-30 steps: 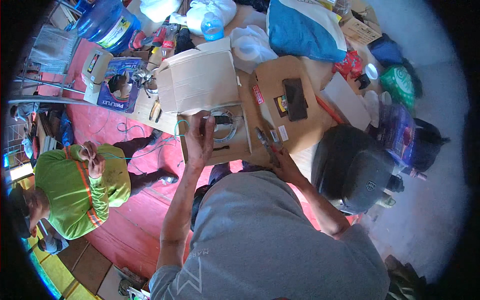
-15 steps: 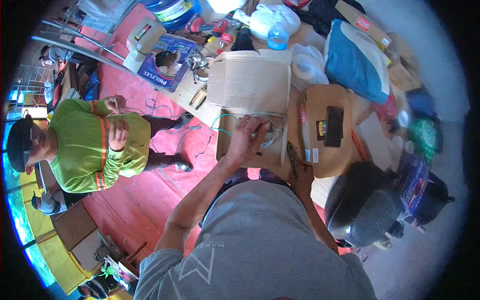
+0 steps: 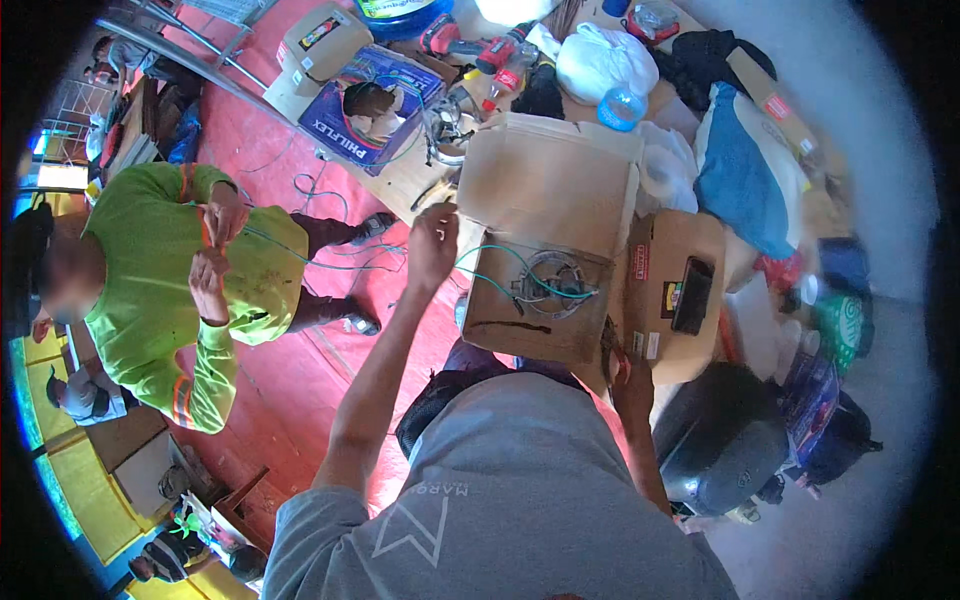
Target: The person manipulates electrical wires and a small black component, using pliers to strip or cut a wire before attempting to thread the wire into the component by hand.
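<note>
An open cardboard box (image 3: 480, 340) lies before me, its lid (image 3: 545, 185) folded back. Inside sits a round metal ring-shaped fixture (image 3: 552, 280) with green wires (image 3: 520, 252) looping from it past the box's left edge. My left hand (image 3: 435, 245) is raised left of the box, near those wires, its fingers curled together; whether a wire is between them I cannot make out. At the box's lower right corner, my right hand (image 3: 632, 385) is closed round pliers (image 3: 608, 350), partly hidden by shadow and the fingers. A dark strip (image 3: 510, 326) rests in the box.
A brown carton (image 3: 655, 270) bearing a phone (image 3: 692, 295) is at the right. Behind are a purple box (image 3: 350, 125), a red cordless drill (image 3: 480, 45), bags and bottles. To the left, a co-worker in a green shirt (image 3: 150, 260) holds a thin wire.
My left hand has moved left, out of the box and off the fixture, uncovering it. My right hand still holds the pliers. The view has shifted, and the co-worker's hands have moved slightly.
</note>
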Action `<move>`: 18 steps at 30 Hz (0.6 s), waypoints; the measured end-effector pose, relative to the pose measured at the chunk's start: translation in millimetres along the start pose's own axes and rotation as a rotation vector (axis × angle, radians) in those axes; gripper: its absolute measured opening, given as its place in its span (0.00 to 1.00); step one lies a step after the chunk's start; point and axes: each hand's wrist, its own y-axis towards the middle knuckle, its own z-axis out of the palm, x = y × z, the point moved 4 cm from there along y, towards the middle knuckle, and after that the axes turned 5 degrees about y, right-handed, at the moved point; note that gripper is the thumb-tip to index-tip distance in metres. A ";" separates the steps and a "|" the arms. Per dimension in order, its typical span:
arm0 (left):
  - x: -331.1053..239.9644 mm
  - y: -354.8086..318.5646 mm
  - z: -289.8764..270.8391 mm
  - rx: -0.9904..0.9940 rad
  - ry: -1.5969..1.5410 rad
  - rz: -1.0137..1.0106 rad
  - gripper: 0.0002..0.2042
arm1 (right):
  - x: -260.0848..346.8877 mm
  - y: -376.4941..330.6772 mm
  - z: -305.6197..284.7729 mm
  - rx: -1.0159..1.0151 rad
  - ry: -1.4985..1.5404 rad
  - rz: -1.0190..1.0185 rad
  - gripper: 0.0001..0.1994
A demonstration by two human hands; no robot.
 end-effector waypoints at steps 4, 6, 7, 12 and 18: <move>88.0 24.5 30.7 0.154 -0.086 -0.090 0.15 | -21.4 20.5 3.5 -0.175 0.213 0.160 0.10; 88.3 33.0 52.9 0.196 -0.194 -0.167 0.18 | -22.8 38.8 3.9 -0.186 0.327 0.206 0.12; 87.8 34.8 62.8 0.215 -0.284 -0.243 0.22 | -22.5 48.1 5.5 -0.193 0.460 0.228 0.13; 75.5 38.1 64.2 0.184 -0.606 -0.214 0.24 | 23.3 98.5 -3.2 -0.146 0.688 0.360 0.20; 76.3 37.1 52.3 0.331 -0.682 -0.236 0.12 | 38.5 179.0 17.2 -0.231 0.890 0.321 0.32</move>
